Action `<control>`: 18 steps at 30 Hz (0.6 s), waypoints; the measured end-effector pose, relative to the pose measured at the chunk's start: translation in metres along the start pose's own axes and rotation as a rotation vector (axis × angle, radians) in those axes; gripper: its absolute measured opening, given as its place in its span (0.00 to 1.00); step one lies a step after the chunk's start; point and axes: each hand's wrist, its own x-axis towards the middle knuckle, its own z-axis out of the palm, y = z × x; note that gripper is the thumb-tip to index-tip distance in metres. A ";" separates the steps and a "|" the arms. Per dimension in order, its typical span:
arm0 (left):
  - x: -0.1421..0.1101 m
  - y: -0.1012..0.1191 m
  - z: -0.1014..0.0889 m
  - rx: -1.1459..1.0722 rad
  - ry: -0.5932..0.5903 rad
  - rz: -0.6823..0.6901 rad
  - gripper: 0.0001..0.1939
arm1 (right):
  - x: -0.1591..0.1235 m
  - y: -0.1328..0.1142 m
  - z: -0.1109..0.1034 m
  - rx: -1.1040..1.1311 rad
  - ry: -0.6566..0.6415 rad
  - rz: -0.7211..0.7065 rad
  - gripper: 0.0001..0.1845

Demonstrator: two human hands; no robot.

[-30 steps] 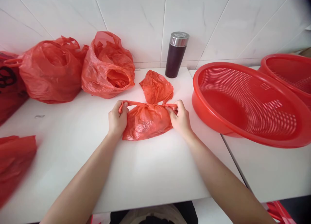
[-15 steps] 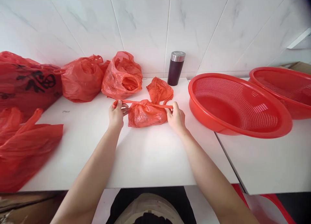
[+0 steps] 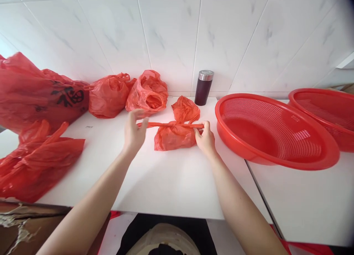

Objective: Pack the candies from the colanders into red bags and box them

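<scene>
Our small bag (image 3: 173, 137) lies mid-table, knot already drawn; our right hand (image 3: 205, 138) pinches one handle (image 3: 193, 126); our left hand (image 3: 134, 131) hovers spread at the other; tightening seems nearly done.

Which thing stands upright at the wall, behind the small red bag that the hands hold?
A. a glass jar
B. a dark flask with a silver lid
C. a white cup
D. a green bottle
B: a dark flask with a silver lid stands upright by the tiled wall, behind the small red bag that the left hand and right hand pull by its handles.
</scene>
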 end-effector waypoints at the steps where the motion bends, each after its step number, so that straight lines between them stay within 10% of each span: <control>1: 0.000 0.008 0.008 0.135 -0.097 0.124 0.16 | 0.000 -0.001 -0.001 0.024 -0.017 -0.015 0.13; 6: -0.010 0.015 0.049 0.730 -0.640 0.344 0.27 | -0.004 -0.010 -0.004 0.163 -0.075 -0.064 0.17; 12: -0.030 -0.012 0.058 0.841 -0.614 0.288 0.25 | -0.009 -0.015 0.004 0.091 -0.171 -0.039 0.25; 18: -0.029 -0.011 0.063 0.853 -0.591 0.322 0.23 | -0.006 -0.002 0.012 0.065 -0.154 0.008 0.12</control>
